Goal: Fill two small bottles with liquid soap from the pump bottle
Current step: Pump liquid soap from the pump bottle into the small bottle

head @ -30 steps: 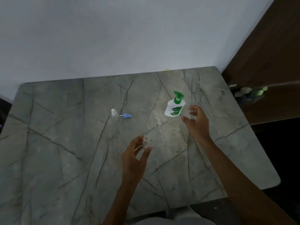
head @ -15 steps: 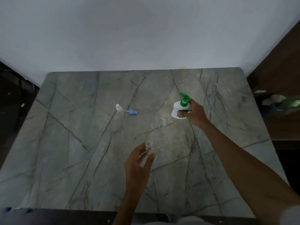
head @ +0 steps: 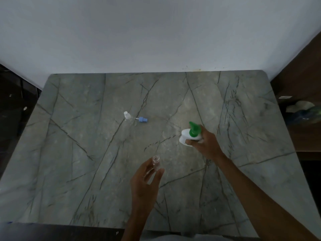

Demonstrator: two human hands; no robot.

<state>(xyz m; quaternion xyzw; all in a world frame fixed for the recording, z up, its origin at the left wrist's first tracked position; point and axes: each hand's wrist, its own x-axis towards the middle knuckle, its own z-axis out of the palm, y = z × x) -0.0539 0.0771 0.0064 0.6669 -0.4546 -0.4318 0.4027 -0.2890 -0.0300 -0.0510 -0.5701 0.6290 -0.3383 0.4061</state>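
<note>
My left hand (head: 145, 181) holds a small clear bottle (head: 156, 162) upright between thumb and fingers, its mouth uncapped. My right hand (head: 205, 142) grips the white pump bottle (head: 185, 136) with the green pump head (head: 193, 130), to the right of and farther back than the small bottle; the hand hides most of its body. A second small clear bottle (head: 129, 118) with a white cap lies on the marble table (head: 86, 153) at centre left. A blue cap with a thin tube (head: 142, 119) lies just right of it.
A white wall rises behind the table. A dark wooden cabinet (head: 302, 80) stands at the right, with pale and green items (head: 304, 110) on its shelf. Dark floor lies to the left of the table.
My right hand reached the pump bottle, closed on it and has drawn it slightly toward me. My left hand keeps the small bottle almost still. My view shifted, showing more of the table's left side.
</note>
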